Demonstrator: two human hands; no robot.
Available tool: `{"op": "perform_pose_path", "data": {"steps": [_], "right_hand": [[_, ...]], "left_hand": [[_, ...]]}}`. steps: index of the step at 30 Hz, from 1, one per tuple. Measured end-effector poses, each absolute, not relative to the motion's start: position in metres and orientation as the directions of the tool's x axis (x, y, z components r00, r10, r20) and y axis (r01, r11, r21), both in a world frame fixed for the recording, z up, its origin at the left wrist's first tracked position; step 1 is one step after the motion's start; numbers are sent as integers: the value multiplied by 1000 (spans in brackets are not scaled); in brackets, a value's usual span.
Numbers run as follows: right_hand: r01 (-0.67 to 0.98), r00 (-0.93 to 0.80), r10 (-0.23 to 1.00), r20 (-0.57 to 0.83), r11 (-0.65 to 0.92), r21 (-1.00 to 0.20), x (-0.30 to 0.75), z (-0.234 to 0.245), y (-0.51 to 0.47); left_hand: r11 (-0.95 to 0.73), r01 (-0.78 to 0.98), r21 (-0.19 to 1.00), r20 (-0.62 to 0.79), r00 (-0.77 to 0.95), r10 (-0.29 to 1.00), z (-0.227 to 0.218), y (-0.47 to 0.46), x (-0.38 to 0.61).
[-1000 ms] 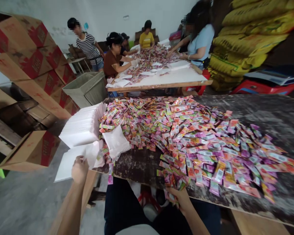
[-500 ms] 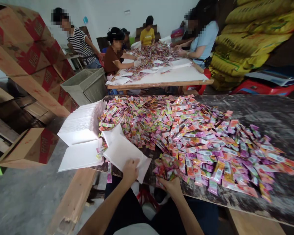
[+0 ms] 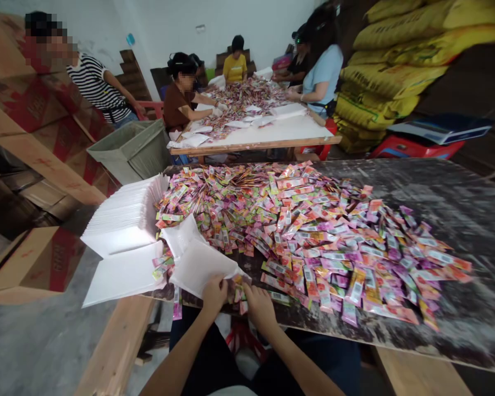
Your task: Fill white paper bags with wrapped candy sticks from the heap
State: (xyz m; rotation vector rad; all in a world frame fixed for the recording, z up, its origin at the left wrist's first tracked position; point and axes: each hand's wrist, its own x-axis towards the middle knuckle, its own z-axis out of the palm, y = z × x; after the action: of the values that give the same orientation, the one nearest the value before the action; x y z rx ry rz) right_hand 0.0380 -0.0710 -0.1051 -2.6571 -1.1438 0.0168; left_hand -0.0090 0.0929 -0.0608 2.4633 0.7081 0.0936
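Observation:
My left hand (image 3: pixel 214 297) is closed on the edge of a white envelope (image 3: pixel 200 267) at the near side of the dark table (image 3: pixel 457 203). Beside it, my right hand (image 3: pixel 260 309) grips a small bunch of colourful sachets (image 3: pixel 239 296) at the envelope's right end. Part of the bunch is hidden by the fingers and the envelope's edge. Behind the held envelope lies a second white envelope (image 3: pixel 182 234), which looks plump. A wide heap of pink, orange and purple sachets (image 3: pixel 313 236) spreads beyond both hands.
To the left, a thick stack of white envelopes (image 3: pixel 121 220) stands by the heap. Past it are a grey bin (image 3: pixel 130 151) and cardboard boxes (image 3: pixel 33 258). Several people work around another table (image 3: pixel 268 133) ahead. Yellow sacks (image 3: pixel 391 80) are piled at the right.
My right hand has carried the sachets from the heap's near edge leftward to the envelope. My left hand has shifted to the envelope's right end. The view has turned slightly right.

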Motion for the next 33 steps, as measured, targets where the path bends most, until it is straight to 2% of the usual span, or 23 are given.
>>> {"op": "perform_pose_path", "data": {"steps": [4, 9, 12, 14, 16, 18, 21, 23, 29, 33], "right_hand": [[807, 578, 813, 70, -556, -197, 38, -99, -72], [643, 685, 713, -146, -687, -339, 63, -77, -59], [569, 681, 689, -246, -710, -414, 80, -68, -52], [524, 699, 656, -285, -741, -421, 83, -65, -49], [486, 740, 608, -289, -779, -395, 76, -64, -47], [489, 785, 572, -236, -807, -331, 62, -63, -45], [540, 808, 570, -145, -817, -203, 42, -62, -41], [567, 799, 587, -132, -808, -162, 34, -62, -38], [590, 784, 607, -126, -793, -148, 35, -59, -35], [571, 753, 618, -224, -784, -244, 48, -55, -35]], "left_hand": [[-761, 387, 520, -26, 898, 439, -47, 84, -3], [-874, 313, 371, -4, 942, 336, -32, 81, -7], [-878, 362, 313, -76, 931, 356, -32, 82, -14], [-856, 398, 330, -104, 916, 386, -34, 81, -16], [-824, 414, 388, -98, 907, 410, -34, 79, -15], [-788, 420, 450, -74, 897, 435, -32, 75, -10], [-770, 389, 506, -30, 900, 435, -27, 68, 1], [-786, 342, 515, -2, 917, 398, -25, 63, 6], [-833, 352, 426, 11, 919, 394, -28, 56, 18], [-926, 203, 319, -2, 977, 214, -27, 57, 12]]}}
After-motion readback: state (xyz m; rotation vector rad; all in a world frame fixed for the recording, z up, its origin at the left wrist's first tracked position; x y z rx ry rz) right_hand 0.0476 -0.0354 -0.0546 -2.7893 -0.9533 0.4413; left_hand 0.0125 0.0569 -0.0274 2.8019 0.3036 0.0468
